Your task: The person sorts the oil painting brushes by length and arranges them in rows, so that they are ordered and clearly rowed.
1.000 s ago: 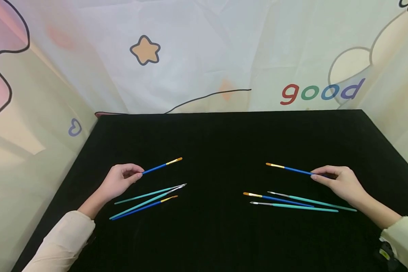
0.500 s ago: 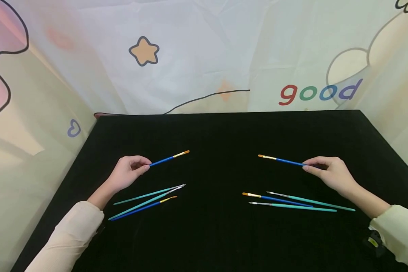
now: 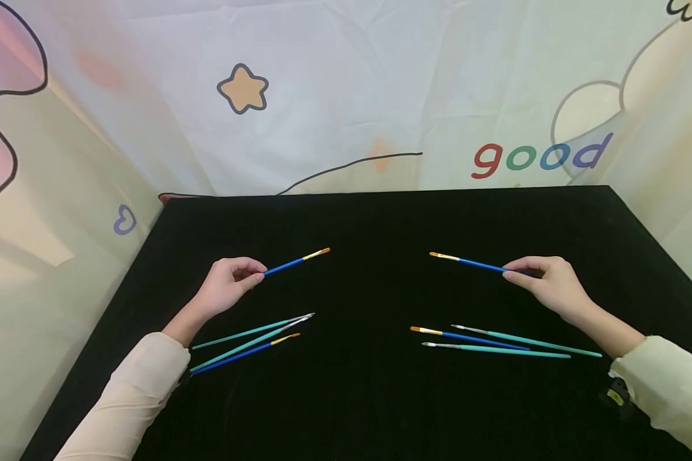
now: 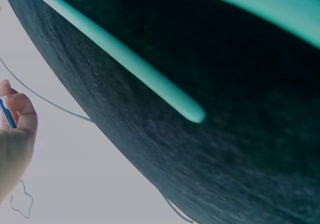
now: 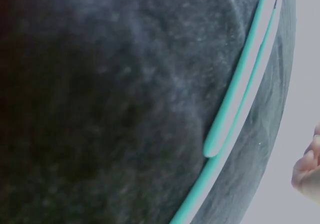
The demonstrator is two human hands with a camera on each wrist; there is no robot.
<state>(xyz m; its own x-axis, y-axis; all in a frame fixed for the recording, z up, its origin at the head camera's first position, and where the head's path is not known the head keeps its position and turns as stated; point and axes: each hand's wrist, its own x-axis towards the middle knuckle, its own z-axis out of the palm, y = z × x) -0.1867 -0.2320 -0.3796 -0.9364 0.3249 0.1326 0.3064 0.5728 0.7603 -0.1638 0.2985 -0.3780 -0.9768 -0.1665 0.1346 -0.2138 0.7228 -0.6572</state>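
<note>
My left hand (image 3: 227, 285) pinches a blue paintbrush (image 3: 288, 264) by its handle, the orange bristles pointing right and away from me. Across from it, my right hand (image 3: 553, 285) pinches another blue paintbrush (image 3: 478, 264), whose bristles point left. The two brush tips face each other with a wide gap between them. At the left edge of the left wrist view, the left hand (image 4: 17, 129) shows with part of the blue handle. Only a few fingertips of the right hand (image 5: 310, 169) show at the right edge of the right wrist view.
Nearer me on the black tabletop (image 3: 357, 397), two teal brushes (image 3: 239, 333) and a blue brush (image 3: 236, 355) lie at left. On the right lie a blue brush (image 3: 484, 340) and two teal brushes (image 3: 542, 343). A printed curtain (image 3: 346, 83) stands behind the table.
Both hands have moved inward and farther from me, each carrying its blue paintbrush, so the two tips are closer together. The brushes on the table lie as before.
</note>
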